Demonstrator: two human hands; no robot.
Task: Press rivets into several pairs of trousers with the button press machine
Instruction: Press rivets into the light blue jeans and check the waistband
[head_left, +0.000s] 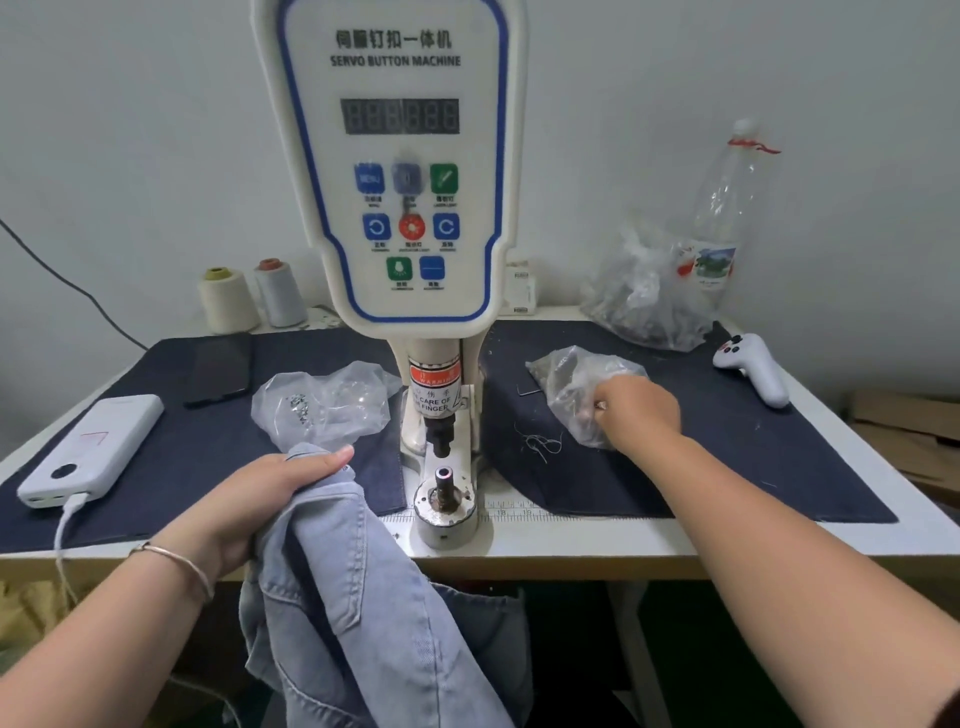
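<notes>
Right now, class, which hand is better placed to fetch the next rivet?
The right hand: its fingers are already at the small clear plastic bag, while the left hand holds the light blue denim trousers.

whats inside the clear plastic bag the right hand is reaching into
The right hand has its fingertips in the clear bag. Its crinkled, glare-covered plastic and the fingers hide the contents; nothing inside it can be identified.
</notes>
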